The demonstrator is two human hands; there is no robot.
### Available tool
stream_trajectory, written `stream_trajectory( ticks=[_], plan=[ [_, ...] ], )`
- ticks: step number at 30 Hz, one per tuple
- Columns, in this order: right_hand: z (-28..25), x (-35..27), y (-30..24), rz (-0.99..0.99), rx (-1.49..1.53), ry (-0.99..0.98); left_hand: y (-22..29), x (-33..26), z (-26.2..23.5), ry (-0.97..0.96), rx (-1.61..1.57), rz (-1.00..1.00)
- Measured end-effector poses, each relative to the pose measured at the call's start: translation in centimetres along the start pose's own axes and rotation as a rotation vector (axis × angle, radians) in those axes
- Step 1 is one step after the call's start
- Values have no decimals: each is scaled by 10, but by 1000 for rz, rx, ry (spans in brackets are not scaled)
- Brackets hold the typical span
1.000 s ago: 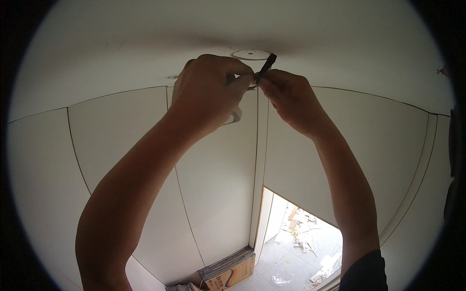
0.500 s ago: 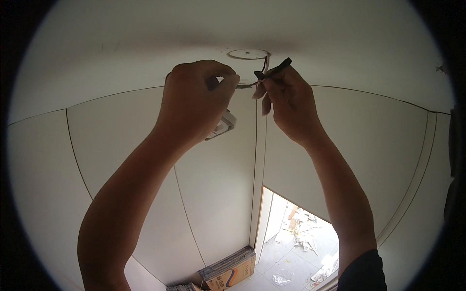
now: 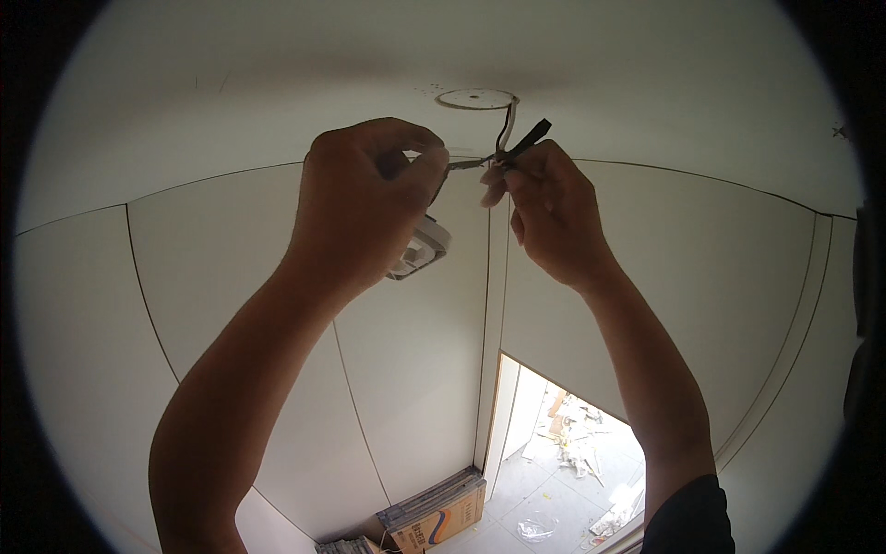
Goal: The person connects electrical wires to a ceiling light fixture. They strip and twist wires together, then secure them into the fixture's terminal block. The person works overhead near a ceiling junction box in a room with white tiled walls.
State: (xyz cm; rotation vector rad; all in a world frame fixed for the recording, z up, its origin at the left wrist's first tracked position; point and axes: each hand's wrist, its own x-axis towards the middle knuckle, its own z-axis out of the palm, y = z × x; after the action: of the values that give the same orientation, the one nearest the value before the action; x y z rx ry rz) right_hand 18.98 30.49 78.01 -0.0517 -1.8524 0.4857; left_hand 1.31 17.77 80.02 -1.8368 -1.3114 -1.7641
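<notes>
Both my hands are raised close under the ceiling. My left hand (image 3: 369, 194) is closed in a pinch on a thin dark wire (image 3: 469, 165) that runs right toward my other hand. Partly hidden behind the left wrist hangs a white, square-cornered fixture (image 3: 429, 247). My right hand (image 3: 556, 205) pinches a flat black strip (image 3: 531, 140), which looks like electrical tape, where the wires meet. Its free end sticks out up and to the right. Dark and white ceiling wires (image 3: 508, 125) come down to this joint from the edge of a round ceiling plate (image 3: 475, 98).
Pale wall panels (image 3: 415, 369) with dark seams meet the ceiling just beyond my hands. Below, flat cartons (image 3: 434, 517) lean against the wall beside a bright doorway. Scraps and debris (image 3: 577, 443) litter the tiled floor (image 3: 563, 499) there.
The black strip has shifted slightly down and left against the wires, and my right fingers have changed their grip. My left hand has moved slightly left, and the hanging fixture has swung a little lower.
</notes>
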Motion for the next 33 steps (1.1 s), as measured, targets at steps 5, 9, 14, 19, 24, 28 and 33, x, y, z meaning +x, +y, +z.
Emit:
stream_trajectory(
  ticks=[5,9,14,19,24,28,33],
  plan=[
    [2,1,13,-162,-103,16,9,-6,6,-105,37,-47],
    [7,5,30,-321,-111,76,-2,-2,18,-82,175,87],
    [-3,11,43,-529,-326,129,16,-1,36,-81,161,-47],
    [9,14,33,-616,-362,143,19,-7,21,-84,116,-43],
    [16,9,13,-327,-277,232,13,-3,13,-93,124,-7],
    [9,15,9,-295,-341,133,10,1,13,-93,190,47],
    [8,20,12,-299,-271,131,5,15,13,-46,206,139]
  ],
)
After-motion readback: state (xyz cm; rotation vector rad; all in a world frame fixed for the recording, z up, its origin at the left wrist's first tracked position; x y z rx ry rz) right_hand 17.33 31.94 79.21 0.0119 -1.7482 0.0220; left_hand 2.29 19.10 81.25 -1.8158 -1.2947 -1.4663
